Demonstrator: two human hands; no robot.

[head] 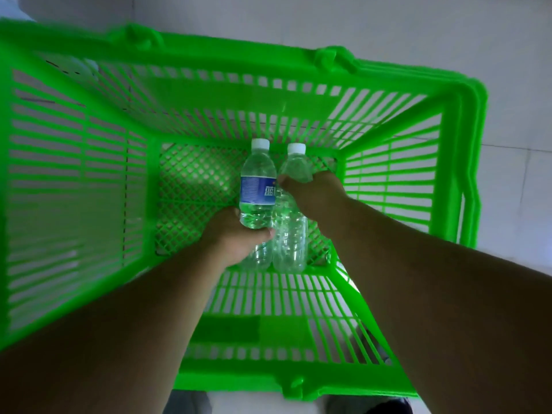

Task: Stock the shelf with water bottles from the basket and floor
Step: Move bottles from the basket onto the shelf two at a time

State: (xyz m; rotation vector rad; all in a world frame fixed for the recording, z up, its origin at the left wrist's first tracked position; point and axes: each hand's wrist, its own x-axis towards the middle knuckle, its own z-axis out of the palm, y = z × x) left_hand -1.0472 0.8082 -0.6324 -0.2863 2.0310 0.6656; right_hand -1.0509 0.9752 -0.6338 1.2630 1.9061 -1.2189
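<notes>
Both hands down in the green basket [466, 162] — my left hand [236, 237] grips the labelled bottle [257, 186] low, my right hand [313, 192] wraps the bare bottle [291, 234] mid-body — I'd lift straight up, clear of the mesh walls.

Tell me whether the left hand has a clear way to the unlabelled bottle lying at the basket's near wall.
Probably not yet: the left hand already grips the blue-labelled bottle, which lies over the unlabelled bottle in the basket.

Two bare forearms [418, 279] — no sleeves — and dark shoes [370, 406] at the bottom edge
</notes>
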